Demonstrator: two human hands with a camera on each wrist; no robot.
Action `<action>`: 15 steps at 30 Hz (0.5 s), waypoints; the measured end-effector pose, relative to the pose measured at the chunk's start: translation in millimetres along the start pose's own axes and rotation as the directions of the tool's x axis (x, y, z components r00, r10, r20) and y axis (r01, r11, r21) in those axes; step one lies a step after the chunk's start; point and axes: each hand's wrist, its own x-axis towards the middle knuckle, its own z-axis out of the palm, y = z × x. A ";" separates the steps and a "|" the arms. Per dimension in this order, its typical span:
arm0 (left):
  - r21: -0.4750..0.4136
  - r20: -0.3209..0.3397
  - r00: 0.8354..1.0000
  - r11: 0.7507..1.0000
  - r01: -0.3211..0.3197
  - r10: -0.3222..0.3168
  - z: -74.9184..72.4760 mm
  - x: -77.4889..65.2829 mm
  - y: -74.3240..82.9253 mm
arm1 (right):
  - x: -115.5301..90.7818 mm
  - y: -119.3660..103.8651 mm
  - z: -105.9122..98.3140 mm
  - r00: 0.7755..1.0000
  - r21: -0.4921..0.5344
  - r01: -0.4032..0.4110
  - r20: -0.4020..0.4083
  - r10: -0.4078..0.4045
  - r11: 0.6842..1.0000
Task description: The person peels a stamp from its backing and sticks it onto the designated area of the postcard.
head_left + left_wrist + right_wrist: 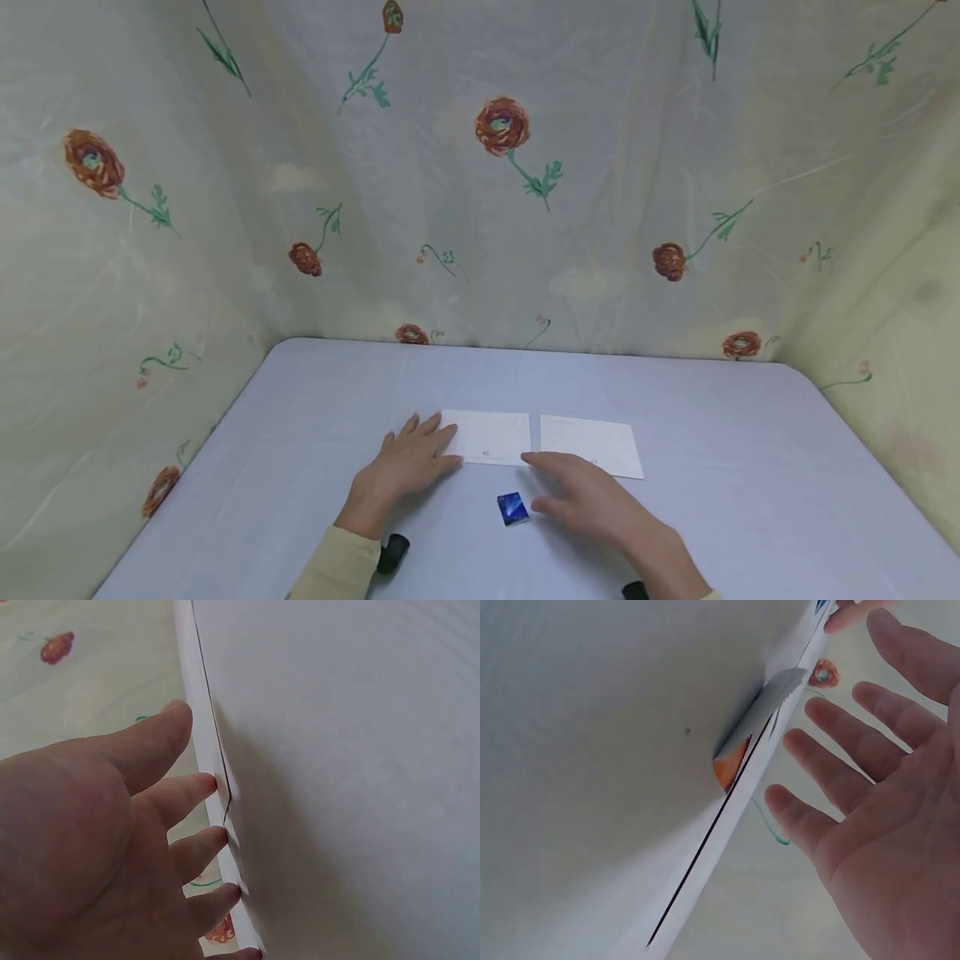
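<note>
Two white cards lie side by side with a narrow gap between them, the left card [491, 433] and the right card [587, 440]. My left hand [407, 463] has its fingers spread, with fingertips at the left edge of the left card. Over the near edges of both cards reaches my right hand [588, 497], its fingers extended and nothing gripped. Beside its thumb is a small shiny blue square [513, 508]. In the right wrist view, an orange patch [729, 769] shows at a curled grey-white edge, close to my spread fingers.
A white cloth covers the table [720, 467], which has rounded far corners. Behind it and along both sides hangs a pale curtain [585, 183] printed with red-brown flowers. A dark wrist camera [392, 553] sits at my left cuff.
</note>
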 end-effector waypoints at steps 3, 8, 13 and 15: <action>0.001 0.004 1.000 1.000 0.001 -0.001 -0.1 0.0 0.3 | 0.1 -2.4 0.9 1.000 -0.009 0.020 0.003 -0.020 1.000; 0.025 -0.005 1.000 1.000 0.016 -0.016 0.8 -0.5 1.5 | -0.8 -3.7 3.3 0.998 -0.025 0.057 0.013 -0.057 0.998; 0.037 -0.008 1.000 0.999 0.020 -0.019 0.8 -1.4 2.3 | -1.0 -7.2 6.6 0.994 -0.036 0.095 0.057 -0.092 0.995; 0.038 -0.010 1.000 0.999 0.012 -0.012 0.1 -1.9 2.2 | -1.4 -8.8 7.7 0.992 -0.053 0.112 0.059 -0.108 0.992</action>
